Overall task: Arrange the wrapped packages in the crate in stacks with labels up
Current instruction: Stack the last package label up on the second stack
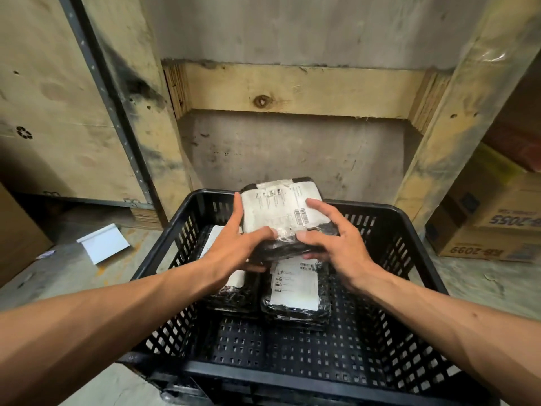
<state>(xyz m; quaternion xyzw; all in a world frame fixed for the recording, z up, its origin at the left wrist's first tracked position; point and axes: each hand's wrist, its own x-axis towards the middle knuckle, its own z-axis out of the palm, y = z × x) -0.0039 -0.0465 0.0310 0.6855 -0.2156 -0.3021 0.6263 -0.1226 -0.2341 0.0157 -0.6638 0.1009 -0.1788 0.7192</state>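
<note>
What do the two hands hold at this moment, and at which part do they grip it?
Both hands hold one wrapped package, label up, above the crate. The left hand grips its near left corner, the right hand its near right edge.

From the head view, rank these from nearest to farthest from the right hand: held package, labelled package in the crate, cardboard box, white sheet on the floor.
1. held package, gripped by the right hand
2. labelled package, just below in the crate
3. cardboard box, far right
4. white sheet, far left

Bare perforated floor is lying open across the near half of the crate (295, 373), and along its right side. Two label-up packages (295, 291) are filling the far-left area, while the crate's tall slotted walls are hemming every side.
</note>
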